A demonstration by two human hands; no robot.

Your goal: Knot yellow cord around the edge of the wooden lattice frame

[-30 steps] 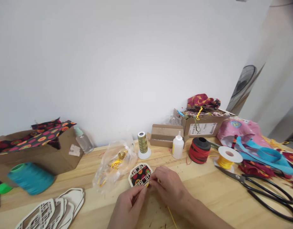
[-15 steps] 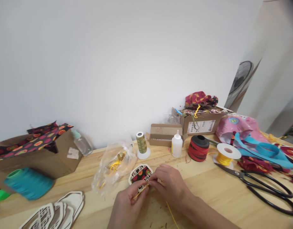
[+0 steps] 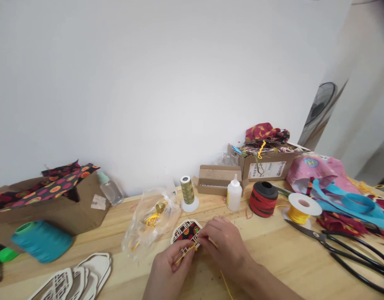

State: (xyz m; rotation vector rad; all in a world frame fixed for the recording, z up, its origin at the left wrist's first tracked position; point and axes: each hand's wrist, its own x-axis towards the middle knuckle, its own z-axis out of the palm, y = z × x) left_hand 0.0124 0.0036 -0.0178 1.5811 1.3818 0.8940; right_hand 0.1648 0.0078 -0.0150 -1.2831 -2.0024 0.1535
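Note:
A small wooden lattice ornament (image 3: 187,231) backed with black, red and orange patterned fabric lies on the table just beyond my fingertips. Yellow cord (image 3: 186,253) runs across the fingers of my left hand (image 3: 170,266), pinched there between thumb and forefinger. My right hand (image 3: 221,241) meets it at the ornament's near edge, its fingertips closed on the cord too. A tail of the cord hangs below my right palm toward the bottom of the view. The spot where the fingertips meet is mostly hidden.
To the left are a plastic bag (image 3: 138,233), a teal thread cone (image 3: 42,241) and stacked wooden cut-outs (image 3: 96,266). Behind stand a green thread spool (image 3: 188,193) and a glue bottle (image 3: 234,196). To the right: red cord (image 3: 263,202), a yellow cord spool (image 3: 301,208) and black-handled scissors (image 3: 338,248).
The view has shifted slightly, so the things on the table sit a little lower and further right. Both hands stay pinched together at the ornament, with only small finger movement.

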